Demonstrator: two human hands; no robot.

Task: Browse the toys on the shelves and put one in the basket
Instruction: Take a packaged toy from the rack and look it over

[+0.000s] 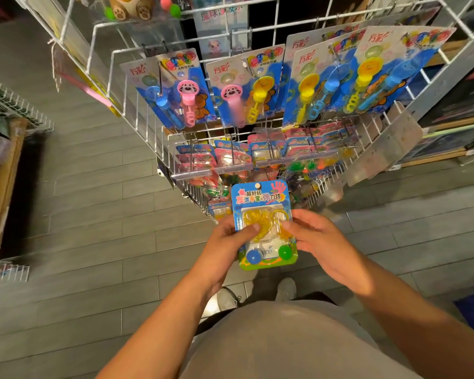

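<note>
You are holding a flat blue-and-green carded blister pack [264,224] in front of you with both hands, above the grey plank floor [93,209] and just in front of the lowest tier of the white wire display rack [137,86]. The pack has a clear plastic bubble over yellow stretchy toys in the middle, a blue ball [254,256] at its lower left corner and a green ball [285,252] at its lower right corner, with colourful printed characters across its top edge. Your left hand [225,247] grips the pack's left edge, thumb pressed flat on the front over the bubble and the other fingers curled behind the card, where you cannot see them. Your right hand [320,242] grips the right edge the same way, thumb on the front and fingers wrapped round the side and back. On the rack's upper tier, carded bubble wand sets [257,97] in blue, pink and yellow hang in a row from hooks; the tier below carries more small carded toys [230,157] behind a clear strip. A second wire rack [14,108] stands at the left edge of view. Your two pale shoes [227,298] show on the floor under the pack. A basket is not visible anywhere in this view.
</note>
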